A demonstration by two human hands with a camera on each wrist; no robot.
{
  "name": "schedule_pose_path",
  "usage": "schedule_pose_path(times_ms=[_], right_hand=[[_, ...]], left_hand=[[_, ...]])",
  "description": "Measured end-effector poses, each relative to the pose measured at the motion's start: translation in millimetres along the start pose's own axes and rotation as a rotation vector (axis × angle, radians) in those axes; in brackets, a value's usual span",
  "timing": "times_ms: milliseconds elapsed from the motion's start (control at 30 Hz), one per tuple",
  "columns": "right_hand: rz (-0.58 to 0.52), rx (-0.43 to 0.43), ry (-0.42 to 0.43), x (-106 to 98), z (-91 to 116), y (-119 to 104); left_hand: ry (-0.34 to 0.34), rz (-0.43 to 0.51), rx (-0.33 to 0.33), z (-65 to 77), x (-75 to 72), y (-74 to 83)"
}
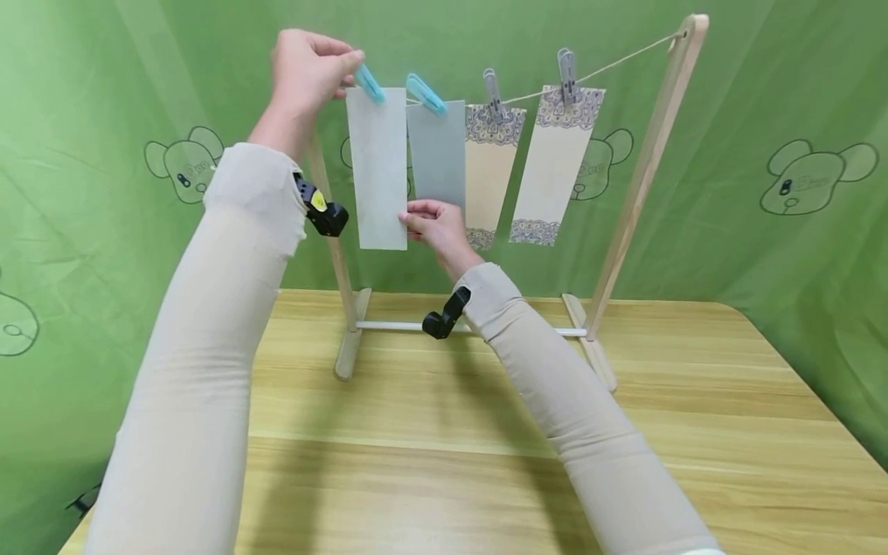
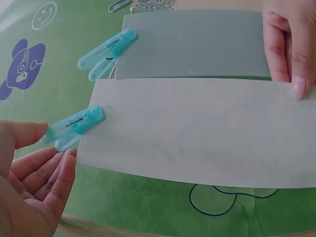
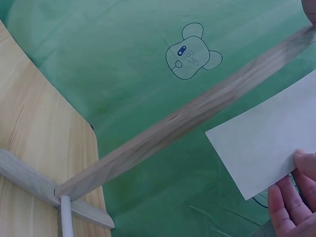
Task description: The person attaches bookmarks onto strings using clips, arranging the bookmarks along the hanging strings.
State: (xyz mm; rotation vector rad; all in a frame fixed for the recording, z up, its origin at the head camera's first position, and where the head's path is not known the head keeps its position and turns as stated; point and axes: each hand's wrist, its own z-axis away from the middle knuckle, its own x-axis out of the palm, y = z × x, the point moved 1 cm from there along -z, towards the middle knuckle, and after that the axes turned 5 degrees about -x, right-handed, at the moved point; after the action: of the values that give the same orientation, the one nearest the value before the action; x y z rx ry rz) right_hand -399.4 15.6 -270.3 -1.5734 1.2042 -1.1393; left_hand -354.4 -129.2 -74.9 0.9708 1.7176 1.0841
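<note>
At the left end of the string, my left hand [image 1: 305,69] pinches the handles of a light blue clothespin [image 2: 74,126], thumb on one side and fingers on the other. That peg sits on the top edge of a plain white paper strip [image 1: 378,169]. Lower down, my right hand [image 1: 444,231] pinches the strip's right edge, its thumb in front and fingers behind. Close beside hangs a grey-blue paper strip [image 1: 437,150] under a second light blue clothespin [image 1: 426,94]. My right hand overlaps its lower end in the head view.
Grey clothespins hold a beige patterned strip [image 1: 489,166] and a cream patterned strip [image 1: 558,166] farther right. The string [image 1: 624,59] runs to a wooden post [image 1: 648,169]. A white crossbar [image 1: 388,326] joins the stand's feet on the wooden table [image 1: 388,478]. Green cloth [image 1: 763,77] hangs behind.
</note>
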Motion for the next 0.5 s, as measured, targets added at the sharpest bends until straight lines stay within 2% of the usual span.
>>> schedule_pose_path(times_ms=[267,500], right_hand=[[0.019,-0.007,-0.019,-7,-1,1],[0.026,-0.023,-0.134,-17,6,-1]], left_hand=[[0.013,0.034,0.036,5.7,-0.1,-2.9],[-0.019,0.200,0.072,16.5,-9.6,-14.6]])
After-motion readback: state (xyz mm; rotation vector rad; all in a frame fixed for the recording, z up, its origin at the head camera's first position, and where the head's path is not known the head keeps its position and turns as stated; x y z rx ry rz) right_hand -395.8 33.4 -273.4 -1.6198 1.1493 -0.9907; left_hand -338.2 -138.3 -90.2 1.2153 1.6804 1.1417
